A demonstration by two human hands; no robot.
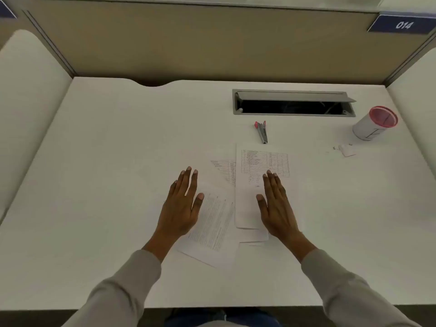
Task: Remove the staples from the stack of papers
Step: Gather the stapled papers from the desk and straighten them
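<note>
- Lying flat with fingers straight: left hand [181, 204], holding nothing, its thumb side over the left edge of the tilted sheet; whether it presses or hovers cannot be told.
- Right hand [276, 204]: likewise flat and released, fingers together, over the right part of the upright sheet.
- Papers [236, 208]: loose white sheets spread between and under both hands, overlapping one another on the tabletop [106, 161].
- Tilted sheet [212, 223]: dense printed text, beside the left thumb, leaning leftward.
- Upright sheet [250, 197]: printed table at its far end, under the right fingertips; further sheet edges show beneath its near end.
- Third sheet [226, 168]: a corner with a table, showing beyond the gap between the hands.
- Staples: too small to make out.
- Grey tool [261, 132]: pink at its far end, lying just beyond the upright sheet, ahead of the right hand, touching neither hand.
- Cup [375, 122]: white, pink rim, tilted, well to the right of the right hand.
- Small scraps [345, 149]: near the cup, on the near side of it.
- Cable slot [293, 102]: grey lid raised, beyond the grey tool.
- Number plate [403, 25]: reads 014, far right on the partition.
- Sleeves [122, 279]: grey, on both forearms.
</note>
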